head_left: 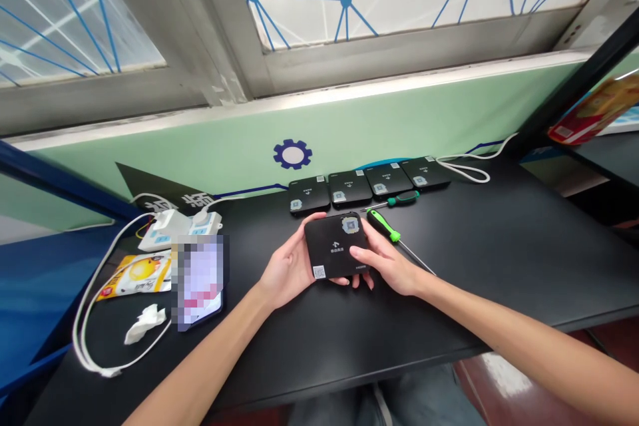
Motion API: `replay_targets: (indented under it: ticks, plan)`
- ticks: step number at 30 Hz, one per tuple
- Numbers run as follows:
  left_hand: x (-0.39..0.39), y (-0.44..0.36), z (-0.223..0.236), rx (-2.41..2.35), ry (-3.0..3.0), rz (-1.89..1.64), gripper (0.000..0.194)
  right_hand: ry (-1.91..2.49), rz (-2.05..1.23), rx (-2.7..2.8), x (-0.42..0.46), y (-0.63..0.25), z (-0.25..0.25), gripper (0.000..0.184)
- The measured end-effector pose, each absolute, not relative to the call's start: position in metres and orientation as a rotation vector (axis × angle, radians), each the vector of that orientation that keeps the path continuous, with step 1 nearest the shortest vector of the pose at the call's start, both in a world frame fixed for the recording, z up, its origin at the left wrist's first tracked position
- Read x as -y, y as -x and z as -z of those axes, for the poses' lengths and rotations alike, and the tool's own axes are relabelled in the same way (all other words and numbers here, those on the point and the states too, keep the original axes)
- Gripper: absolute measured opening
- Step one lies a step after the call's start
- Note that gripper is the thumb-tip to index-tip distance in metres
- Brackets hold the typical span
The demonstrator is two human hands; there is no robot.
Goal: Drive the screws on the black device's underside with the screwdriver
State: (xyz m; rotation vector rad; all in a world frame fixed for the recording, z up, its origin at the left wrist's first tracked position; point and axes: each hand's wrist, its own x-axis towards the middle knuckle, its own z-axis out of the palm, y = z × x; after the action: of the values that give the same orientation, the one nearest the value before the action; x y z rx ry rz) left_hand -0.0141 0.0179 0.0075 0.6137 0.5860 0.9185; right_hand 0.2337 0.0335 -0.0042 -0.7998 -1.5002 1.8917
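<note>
My left hand (288, 262) and my right hand (383, 257) together hold a flat black set-top box (332, 244) above the black desk (474, 266). The left palm cups its left edge, and the right fingers wrap its right edge and underside. Its top shows a white logo, a square sticker and a QR label. A screwdriver with a green handle (383, 225) lies just beyond my right hand, its steel shaft running toward the front right. Behind the box, a second, smaller green-handled screwdriver (402, 198) lies crosswise.
Several matching black boxes (372, 186) stand in a row along the wall. A white power strip (180, 229) with plugs, white cables (90, 319), a snack packet (134, 278), crumpled tissue (146, 323) and a phone with a blurred screen (200, 283) lie at the left. Windows sit above the green wall.
</note>
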Motion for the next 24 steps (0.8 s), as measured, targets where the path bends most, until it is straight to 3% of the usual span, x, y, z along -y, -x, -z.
replay_targets:
  ticks: [24]
  plan:
    - [-0.0181,0.0152,-0.0069,-0.545,-0.628,-0.899,0.048,0.763,-1.88,1.535,-0.0365,-0.2345,0.0077,0.059]
